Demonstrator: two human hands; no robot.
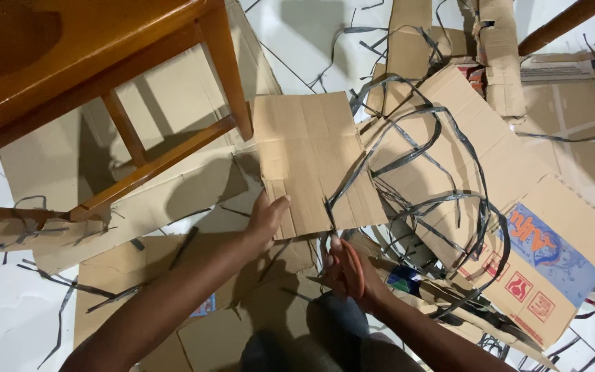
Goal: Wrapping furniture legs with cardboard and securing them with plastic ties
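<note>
1. Far left: wooden chair (105, 89), orange-brown, seat at the top-left corner, legs and rungs running down over flattened cardboard sheets (173, 193) on the white marble floor (8, 303).
2. Loose dark plastic strap offcuts (60, 313) lie scattered on the floor bottom left.
3. Left hand (266, 220): arm comes in from bottom left, fingers closed on the lower-left edge of the cardboard panel (311, 162), thumb on top, other fingers under it and hidden.
4. Cardboard panel: plain brown rectangle with fold creases, held centre frame above the floor litter, upper-left corner just beside the chair leg. Short slits show along its lower edge.
5. Right hand (346, 272): at the panel's lower edge, right of the left hand, fingers wrapped through the orange handles of a pair of scissors (335, 251). The blades point up at the panel's edge; cannot tell whether they are apart or together.
6. Person's knee in dark fabric sits bottom centre, between the forearms.
7. Right of the panel: tangle of dark straps (442, 158) looping over more flattened boxes; one strap crosses the panel's right edge.
8. Far right: flattened printed carton (552, 255) with blue and orange graphics and red symbols, lying under the straps.
9. Top right: another wooden leg (559, 24) crosses the corner.
</note>
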